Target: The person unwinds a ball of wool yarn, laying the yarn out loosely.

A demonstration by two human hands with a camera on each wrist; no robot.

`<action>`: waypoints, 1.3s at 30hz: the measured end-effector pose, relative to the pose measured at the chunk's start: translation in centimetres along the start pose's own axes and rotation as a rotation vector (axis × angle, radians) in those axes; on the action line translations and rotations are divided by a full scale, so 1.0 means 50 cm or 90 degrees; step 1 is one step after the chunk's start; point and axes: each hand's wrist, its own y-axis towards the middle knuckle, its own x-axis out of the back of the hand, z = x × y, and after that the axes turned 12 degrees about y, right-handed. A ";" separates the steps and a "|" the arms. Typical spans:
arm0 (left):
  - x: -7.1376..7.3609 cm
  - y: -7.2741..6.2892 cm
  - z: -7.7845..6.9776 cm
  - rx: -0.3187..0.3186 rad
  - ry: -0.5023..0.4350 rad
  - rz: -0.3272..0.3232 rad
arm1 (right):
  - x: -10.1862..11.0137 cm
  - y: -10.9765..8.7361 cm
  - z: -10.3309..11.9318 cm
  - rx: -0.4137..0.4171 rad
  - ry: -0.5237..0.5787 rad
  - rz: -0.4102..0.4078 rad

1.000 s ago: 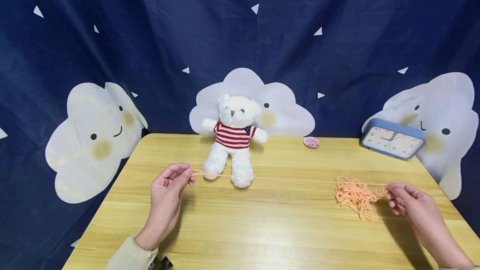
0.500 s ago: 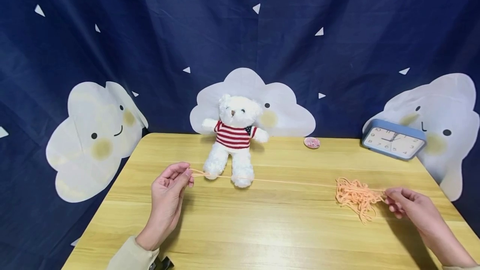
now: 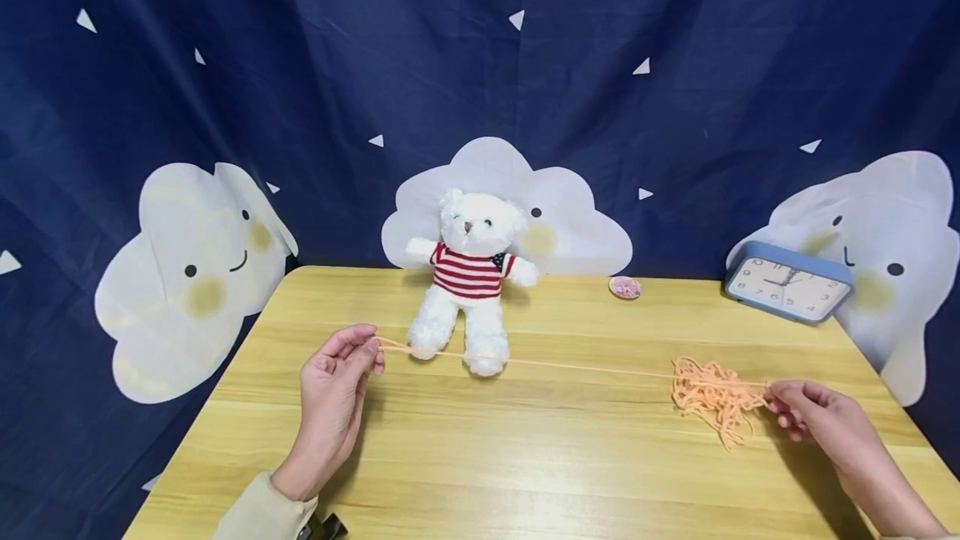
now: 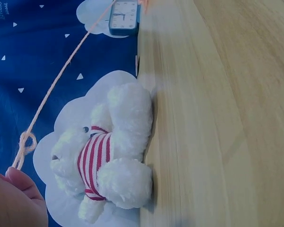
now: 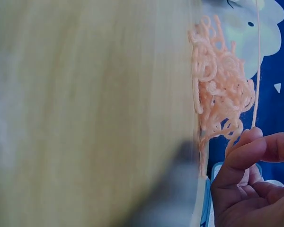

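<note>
A strand of peach yarn is stretched nearly straight between my two hands. My left hand pinches its looped end between thumb and fingers; in the left wrist view a small loop with a knot shows just beyond the fingertips. At the right, my right hand pinches the other part of the strand. A loose, tangled heap of the same yarn lies on the table beside the right fingertips, and a length runs from those fingers down to it in the right wrist view.
A white teddy bear in a red-striped sweater sits at the back of the wooden table, its feet behind the strand. A small pink round object and a blue clock stand near the back edge. Behind hangs a dark blue curtain.
My right hand has lowered slightly toward the near side, and the strand now slopes down a little more to the right. The left hand keeps its pinch almost in place.
</note>
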 end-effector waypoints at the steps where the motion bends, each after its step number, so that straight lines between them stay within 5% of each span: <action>1: 0.000 0.000 0.000 0.000 0.000 -0.002 | 0.001 0.000 0.000 -0.001 -0.005 -0.001; 18: -0.003 0.004 -0.003 -0.007 -0.014 -0.030 | 0.018 0.009 0.006 -0.013 -0.069 0.009; 28: -0.010 0.005 -0.002 0.001 -0.025 0.000 | 0.002 0.015 0.001 -0.024 -0.086 0.086; 35: -0.009 0.002 0.000 0.009 -0.005 0.024 | -0.007 0.007 -0.011 0.019 -0.061 0.125; 39: -0.010 0.001 0.001 0.017 0.002 0.024 | -0.016 -0.004 -0.011 0.054 -0.055 0.105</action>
